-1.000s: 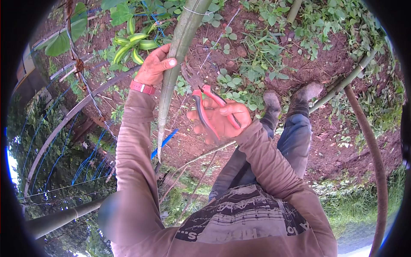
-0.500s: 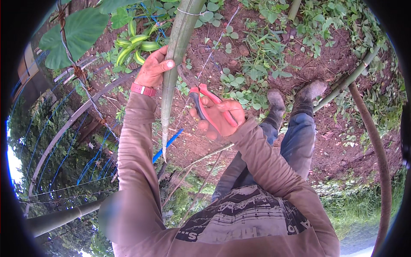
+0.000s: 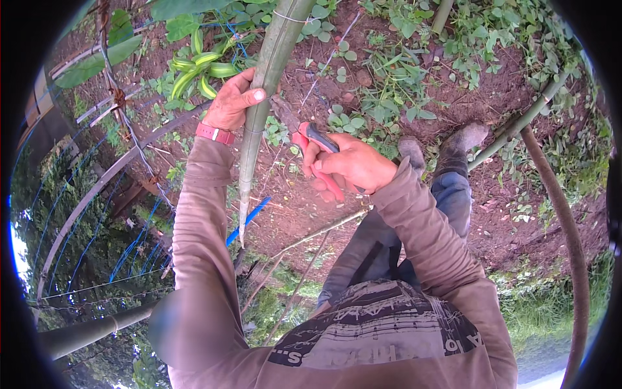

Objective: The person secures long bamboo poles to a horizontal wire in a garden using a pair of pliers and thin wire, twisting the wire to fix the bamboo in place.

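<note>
A green bamboo pole (image 3: 262, 97) with a pointed lower end stands in front of me, a thin wire looped round its upper part. My left hand (image 3: 234, 100), with a red band at the wrist, grips it from the left, thumb across its front. Just right of the pole, my right hand (image 3: 353, 162) is wrapped round pliers (image 3: 303, 135) with red and black handles. Their metal jaws point up and left toward the pole, close to its right side; whether they touch it or anything else I cannot tell.
Twisted, rusty barbed wire (image 3: 120, 97) hangs at the left, beside a bent strip (image 3: 97, 185) and blue strings. A blue piece (image 3: 249, 220) lies by the pole's tip. Striped leaves (image 3: 201, 68) grow behind my left hand. A brown branch (image 3: 560, 201) and another pole (image 3: 525, 120) are at the right.
My right hand has turned over, its back now facing up, and the pliers have rotated with it and shifted slightly. My left hand keeps its grip on the pole.
</note>
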The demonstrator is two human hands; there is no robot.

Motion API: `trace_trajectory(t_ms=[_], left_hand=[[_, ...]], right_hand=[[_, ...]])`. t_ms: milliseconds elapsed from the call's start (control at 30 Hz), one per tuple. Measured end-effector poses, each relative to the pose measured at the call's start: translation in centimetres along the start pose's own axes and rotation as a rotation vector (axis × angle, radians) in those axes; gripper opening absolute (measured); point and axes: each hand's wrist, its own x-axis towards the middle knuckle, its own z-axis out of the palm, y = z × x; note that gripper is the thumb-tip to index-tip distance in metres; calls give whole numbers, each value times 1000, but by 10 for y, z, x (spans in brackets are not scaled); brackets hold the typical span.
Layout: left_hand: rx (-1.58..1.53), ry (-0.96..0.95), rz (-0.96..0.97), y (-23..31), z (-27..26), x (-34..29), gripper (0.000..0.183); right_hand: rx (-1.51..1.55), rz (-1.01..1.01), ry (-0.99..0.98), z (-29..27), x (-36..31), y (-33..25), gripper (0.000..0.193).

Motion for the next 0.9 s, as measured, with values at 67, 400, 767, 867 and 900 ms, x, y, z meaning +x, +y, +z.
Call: trace_trajectory(t_ms=[67,400,767,867,900], left_hand=[[-15,-8,-4,4,1,2,73],[-45,-6,-13,0,3,5,70],[-118,-12,-5,4,6,3,66],[-113,8,25,1,6,3,67],[-107,22,16,1,6,2,68]], right_hand=[[-278,-23,38,6,3,-6,24],[-1614,-293,622,6,6,14,40],[771,-101,-482,-14,13,55,62],[781,-98,-434,-17,17,58,59],[783,-98,-433,-18,19,60,59]])
